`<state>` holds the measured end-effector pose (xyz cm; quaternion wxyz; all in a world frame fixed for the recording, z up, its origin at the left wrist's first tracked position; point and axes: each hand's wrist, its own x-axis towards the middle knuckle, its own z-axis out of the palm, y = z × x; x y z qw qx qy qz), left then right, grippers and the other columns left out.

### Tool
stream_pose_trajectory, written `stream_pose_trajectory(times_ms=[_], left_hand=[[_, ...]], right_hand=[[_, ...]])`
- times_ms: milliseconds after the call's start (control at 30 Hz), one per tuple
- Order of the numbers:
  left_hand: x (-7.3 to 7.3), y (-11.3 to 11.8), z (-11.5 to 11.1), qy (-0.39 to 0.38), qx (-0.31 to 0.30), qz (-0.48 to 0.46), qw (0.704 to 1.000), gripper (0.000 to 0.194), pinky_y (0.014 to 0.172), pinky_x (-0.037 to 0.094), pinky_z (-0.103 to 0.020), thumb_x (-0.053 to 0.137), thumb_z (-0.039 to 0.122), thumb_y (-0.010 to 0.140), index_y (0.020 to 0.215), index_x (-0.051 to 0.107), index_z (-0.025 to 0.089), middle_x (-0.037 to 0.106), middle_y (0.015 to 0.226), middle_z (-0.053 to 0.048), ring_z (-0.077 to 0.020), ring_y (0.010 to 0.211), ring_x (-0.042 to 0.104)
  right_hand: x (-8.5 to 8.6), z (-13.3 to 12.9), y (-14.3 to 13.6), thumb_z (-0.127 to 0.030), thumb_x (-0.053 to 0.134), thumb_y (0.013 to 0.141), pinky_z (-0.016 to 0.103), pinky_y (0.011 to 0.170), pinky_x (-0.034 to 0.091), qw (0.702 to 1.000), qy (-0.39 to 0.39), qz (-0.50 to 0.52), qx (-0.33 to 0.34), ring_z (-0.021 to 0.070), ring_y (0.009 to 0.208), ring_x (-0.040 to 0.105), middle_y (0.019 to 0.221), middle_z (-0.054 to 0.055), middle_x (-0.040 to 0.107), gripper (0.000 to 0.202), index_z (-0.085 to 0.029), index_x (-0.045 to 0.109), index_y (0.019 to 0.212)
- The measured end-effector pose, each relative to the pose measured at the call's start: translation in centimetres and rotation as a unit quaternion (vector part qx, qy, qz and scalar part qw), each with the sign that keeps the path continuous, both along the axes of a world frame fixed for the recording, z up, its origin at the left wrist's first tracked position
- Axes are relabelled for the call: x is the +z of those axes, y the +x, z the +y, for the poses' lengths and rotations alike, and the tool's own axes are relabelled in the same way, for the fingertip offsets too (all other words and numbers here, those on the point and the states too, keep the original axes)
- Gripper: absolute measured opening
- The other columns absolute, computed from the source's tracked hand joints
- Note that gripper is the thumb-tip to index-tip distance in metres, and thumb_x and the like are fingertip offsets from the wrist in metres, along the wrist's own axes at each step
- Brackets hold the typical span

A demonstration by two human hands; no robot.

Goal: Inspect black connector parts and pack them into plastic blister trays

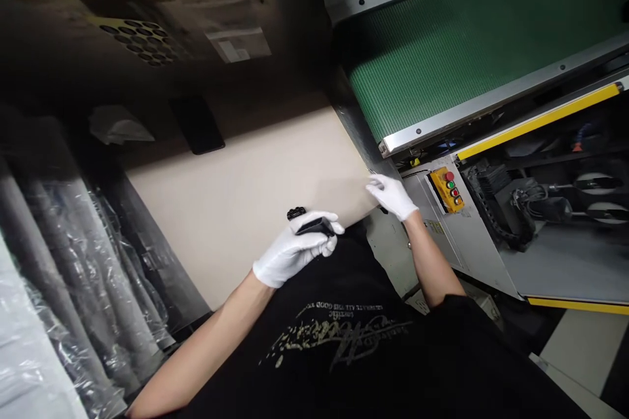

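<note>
My left hand (295, 245), in a white glove, is closed around a small dark piece (315, 227) with a smooth black face, held low over the near side of the pale tabletop (236, 209). What kind of piece it is I cannot make out. Just beyond that hand, a small black part with rounded lobes (296, 212) lies on the table. At the table's right edge is my right hand (392, 196), also gloved in white. Its fingers are slightly bent and apart, with nothing visible in them.
A green conveyor belt (457, 46) with metal rails runs at the upper right. Below it sits a yellow button box (447, 190). A black phone-like slab (197, 124), crumpled white paper (119, 124) and a sheet of round black pieces (140, 39) lie farther back. Clear plastic wrapping (63, 262) lines the left.
</note>
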<state>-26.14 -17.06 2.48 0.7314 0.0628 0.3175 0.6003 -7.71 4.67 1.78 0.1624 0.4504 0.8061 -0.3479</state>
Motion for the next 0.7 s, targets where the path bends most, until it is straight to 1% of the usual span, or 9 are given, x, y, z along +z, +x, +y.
stream_pose_trajectory(times_ms=[67,133,200,333,433,500,567,633,700], left_hand=[[0.2,-0.3,0.1,-0.011,0.016,0.027,0.999,0.035,0.060,0.049,-0.024,0.091,0.026,0.075,0.106,0.077,0.018,0.073,0.092,-0.006,-0.0120,0.065,0.064],[0.9,-0.7,0.2,-0.022,0.021,0.081,0.996,0.035,0.061,0.049,-0.025,0.091,0.027,0.075,0.105,0.076,0.018,0.072,0.090,-0.004,-0.0114,0.064,0.062],[1.9,-1.0,0.1,-0.034,0.016,0.145,0.989,0.035,0.063,0.050,-0.027,0.089,0.029,0.077,0.106,0.074,0.018,0.072,0.092,-0.004,-0.0120,0.067,0.061],[3.9,-1.6,-0.4,-0.036,0.034,0.251,0.967,0.035,0.068,0.051,-0.028,0.086,0.030,0.076,0.106,0.070,0.019,0.068,0.096,-0.003,-0.0145,0.078,0.061],[5.2,-2.1,-0.9,-0.014,0.035,0.242,0.970,0.033,0.065,0.050,-0.028,0.081,0.023,0.071,0.099,0.063,0.019,0.064,0.087,-0.001,-0.0139,0.074,0.058],[5.9,-2.4,-1.5,-0.004,0.029,0.221,0.975,0.032,0.060,0.049,-0.027,0.076,0.018,0.070,0.097,0.059,0.020,0.061,0.081,0.001,-0.0125,0.068,0.055],[6.3,-2.6,-2.0,-0.001,0.035,0.222,0.974,0.033,0.055,0.048,-0.027,0.073,0.016,0.070,0.098,0.057,0.020,0.060,0.082,0.002,-0.0119,0.065,0.055],[6.3,-2.7,-2.4,0.000,0.042,0.251,0.967,0.037,0.054,0.050,-0.027,0.071,0.015,0.070,0.103,0.057,0.021,0.060,0.086,0.001,-0.0122,0.064,0.056],[6.0,-2.7,-2.7,0.001,0.055,0.298,0.953,0.039,0.055,0.051,-0.028,0.071,0.016,0.070,0.106,0.058,0.021,0.060,0.089,0.000,-0.0124,0.065,0.056]], right_hand=[[-2.3,2.1,0.3,-0.027,0.056,0.106,0.037,0.108,0.041,0.987,0.120,-0.098,-0.042,0.0237,0.127,0.058,0.142,0.024,0.065,0.046,-0.006,0.059,0.147],[-3.9,3.3,0.2,-0.024,0.058,0.104,0.038,0.107,0.037,0.981,0.141,-0.127,-0.042,0.0254,0.130,0.054,0.144,0.027,0.061,0.045,-0.002,0.060,0.143],[-4.9,4.0,-0.2,-0.024,0.055,0.105,0.035,0.103,0.037,0.978,0.149,-0.140,-0.034,0.0229,0.126,0.057,0.139,0.025,0.064,0.040,-0.002,0.063,0.136],[-5.5,5.0,-1.3,-0.019,0.061,0.100,0.032,0.091,0.042,0.977,0.139,-0.160,-0.006,0.0214,0.106,0.065,0.120,0.023,0.072,0.025,-0.003,0.070,0.116],[-5.1,4.7,-2.8,-0.012,0.065,0.095,0.031,0.085,0.044,0.976,0.138,-0.166,0.033,0.0211,0.096,0.065,0.115,0.023,0.074,0.016,-0.005,0.070,0.108],[-3.7,3.2,-3.7,-0.015,0.052,0.102,0.029,0.080,0.047,0.980,0.131,-0.138,0.047,0.0176,0.084,0.065,0.106,0.017,0.075,0.022,-0.007,0.068,0.114],[-0.7,0.8,-4.3,-0.023,0.037,0.109,0.029,0.073,0.049,0.993,0.097,-0.046,0.041,0.0155,0.070,0.062,0.094,0.009,0.074,0.035,-0.010,0.065,0.126],[4.0,-2.1,-4.6,-0.036,0.032,0.112,0.031,0.071,0.051,0.993,0.043,0.090,0.058,0.0169,0.069,0.063,0.090,0.005,0.072,0.044,-0.015,0.062,0.137],[9.5,-5.1,-5.1,-0.046,0.035,0.112,0.036,0.079,0.053,0.972,0.010,0.181,0.148,0.0209,0.082,0.068,0.097,0.006,0.073,0.047,-0.023,0.064,0.140]])
